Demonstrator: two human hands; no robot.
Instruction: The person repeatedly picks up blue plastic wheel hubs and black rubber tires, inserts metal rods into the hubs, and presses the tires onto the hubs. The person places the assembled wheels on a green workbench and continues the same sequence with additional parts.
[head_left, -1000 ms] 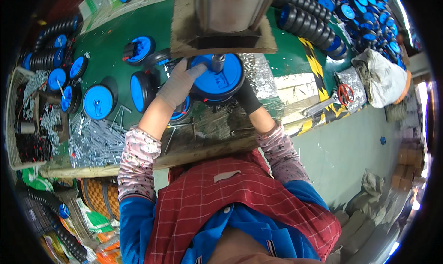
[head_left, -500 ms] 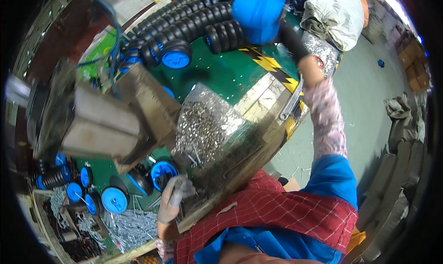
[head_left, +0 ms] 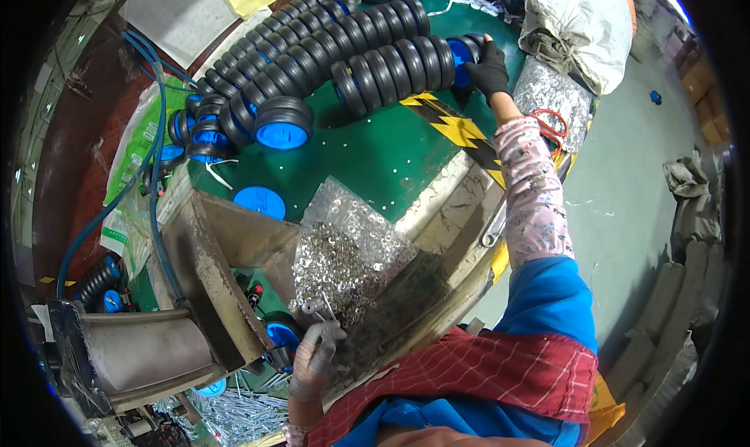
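My right hand (head_left: 490,73), in a black glove, reaches to the far right and grips a black-tyred wheel with a blue hub (head_left: 462,59) at the end of a row of wheels (head_left: 394,70). My left hand (head_left: 315,359), in a pale thin glove, is closed low in the middle. A slim metal bolt (head_left: 328,306) sticks up from its fingertips, beside a heap of small metal washers (head_left: 332,255) on a clear plastic bag. Close to that hand, a blue wheel part (head_left: 281,337) shows partly behind the metal machine frame (head_left: 223,271).
More rows of wheels (head_left: 312,52) curve over the green tabletop (head_left: 363,154). One wheel (head_left: 283,124) and a blue disc (head_left: 260,202) lie nearer. Blue hoses (head_left: 162,173) rise by the machine. Many bolts (head_left: 242,408) lie lower left. A white sack (head_left: 578,37) stands far right.
My right hand has brought the blurred blue wheel down to the end of the row. My left hand has shifted slightly right and down. The view has turned and the machine appears lower.
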